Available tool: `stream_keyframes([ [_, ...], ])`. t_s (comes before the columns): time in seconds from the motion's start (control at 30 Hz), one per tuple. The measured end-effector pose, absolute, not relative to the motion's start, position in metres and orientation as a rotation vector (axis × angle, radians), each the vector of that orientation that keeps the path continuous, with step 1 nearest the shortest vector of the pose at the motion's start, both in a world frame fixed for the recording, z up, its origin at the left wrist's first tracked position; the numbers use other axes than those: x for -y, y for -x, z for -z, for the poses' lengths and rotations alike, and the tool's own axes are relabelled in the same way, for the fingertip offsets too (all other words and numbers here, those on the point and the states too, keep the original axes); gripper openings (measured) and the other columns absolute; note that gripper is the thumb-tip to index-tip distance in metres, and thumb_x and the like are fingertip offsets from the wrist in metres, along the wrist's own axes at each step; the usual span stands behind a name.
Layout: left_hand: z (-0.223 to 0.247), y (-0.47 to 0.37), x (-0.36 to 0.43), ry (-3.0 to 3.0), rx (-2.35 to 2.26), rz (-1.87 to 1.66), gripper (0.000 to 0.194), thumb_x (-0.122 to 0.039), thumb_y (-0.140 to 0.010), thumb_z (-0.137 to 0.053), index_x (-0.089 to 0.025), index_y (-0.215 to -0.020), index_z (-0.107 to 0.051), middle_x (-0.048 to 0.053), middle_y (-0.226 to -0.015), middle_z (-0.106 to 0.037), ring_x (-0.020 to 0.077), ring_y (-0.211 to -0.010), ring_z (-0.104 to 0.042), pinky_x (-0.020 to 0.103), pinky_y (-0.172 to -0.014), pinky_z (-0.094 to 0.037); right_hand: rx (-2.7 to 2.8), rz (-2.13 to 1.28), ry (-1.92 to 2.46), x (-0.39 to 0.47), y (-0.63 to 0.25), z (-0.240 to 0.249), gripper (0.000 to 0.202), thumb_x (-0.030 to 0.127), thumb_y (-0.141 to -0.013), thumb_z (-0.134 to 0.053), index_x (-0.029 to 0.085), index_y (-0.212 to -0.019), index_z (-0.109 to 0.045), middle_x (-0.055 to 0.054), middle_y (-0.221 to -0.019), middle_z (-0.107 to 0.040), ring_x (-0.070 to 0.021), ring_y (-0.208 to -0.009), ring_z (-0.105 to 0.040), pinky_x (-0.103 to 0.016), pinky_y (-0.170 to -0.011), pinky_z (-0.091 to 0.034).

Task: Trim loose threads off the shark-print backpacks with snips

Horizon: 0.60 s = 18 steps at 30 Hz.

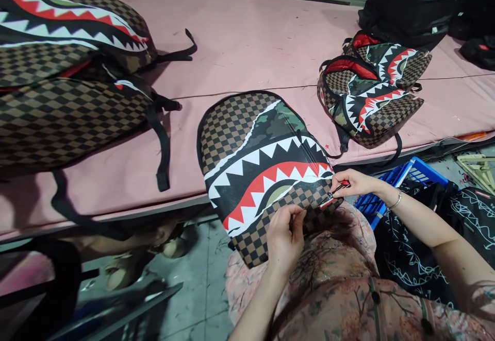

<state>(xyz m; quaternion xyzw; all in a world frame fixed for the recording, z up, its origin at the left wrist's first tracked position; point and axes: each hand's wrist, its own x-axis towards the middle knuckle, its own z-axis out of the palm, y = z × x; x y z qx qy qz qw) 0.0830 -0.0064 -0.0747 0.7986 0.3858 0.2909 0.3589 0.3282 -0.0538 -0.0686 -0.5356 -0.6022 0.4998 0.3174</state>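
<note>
A backpack (247,160) with a brown-and-black check, a camouflage patch and a red-and-white shark mouth lies tilted between the pink table's edge and my lap. My right hand (353,183) is closed on small thread snips (343,184), with red and black showing by the fingers. The tip points toward the bag's lower right edge, close to a red label (327,203). Lower on the bag, my left hand (285,238) rests against the checked panel, thumb and fingers pinched together. Whatever is between those fingertips is too small to make out.
Similar shark-mouth backpacks (69,109) are piled on the pink table (247,37) at left, with straps hanging off the edge. Two smaller ones (377,88) lie at right, near black bags (406,11). A blue crate (421,171) and black patterned bags (413,248) sit on my right.
</note>
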Motion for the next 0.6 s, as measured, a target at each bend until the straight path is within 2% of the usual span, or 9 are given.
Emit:
stream_keyframes([
  [0.27, 0.057, -0.071, 0.010, -1.867, -0.894, -0.741, 0.012, -0.029, -0.080, -0.051, -0.019, -0.077, -0.055, 0.000, -0.069, -0.059, 0.0119, -0.062, -0.054, 0.024, -0.058, -0.045, 1.492, -1.250, 1.457, 0.061, -0.320, 0.074, 0.028, 0.039, -0.073, -0.064, 0.012, -0.079, -0.060, -0.002, -0.071, -0.059, -0.0099, -0.062, -0.050, -0.022, -0.057, -0.041],
  [0.47, 0.041, -0.077, -0.004, -1.885, -0.138, -0.449, 0.012, -0.029, -0.078, -0.055, -0.021, -0.073, -0.063, 0.003, -0.069, -0.064, 0.0141, -0.066, -0.060, 0.024, -0.061, -0.049, 1.361, -1.177, 1.455, 0.073, -0.322, 0.082, 0.027, 0.040, -0.070, -0.067, 0.014, -0.075, -0.061, -0.002, -0.070, -0.058, -0.0101, -0.059, -0.049, -0.022, -0.054, -0.039],
  [0.6, 0.050, -0.098, -0.013, -2.068, -0.472, -0.701, 0.022, -0.027, -0.080, -0.050, -0.020, -0.097, -0.063, 0.009, -0.096, -0.066, 0.0216, -0.090, -0.061, 0.036, -0.078, -0.049, 0.876, -1.021, 1.346, 0.074, -0.326, 0.101, 0.032, 0.047, -0.071, -0.063, 0.017, -0.079, -0.057, 0.006, -0.050, -0.043, -0.0069, -0.043, -0.034, -0.020, -0.042, -0.027],
])
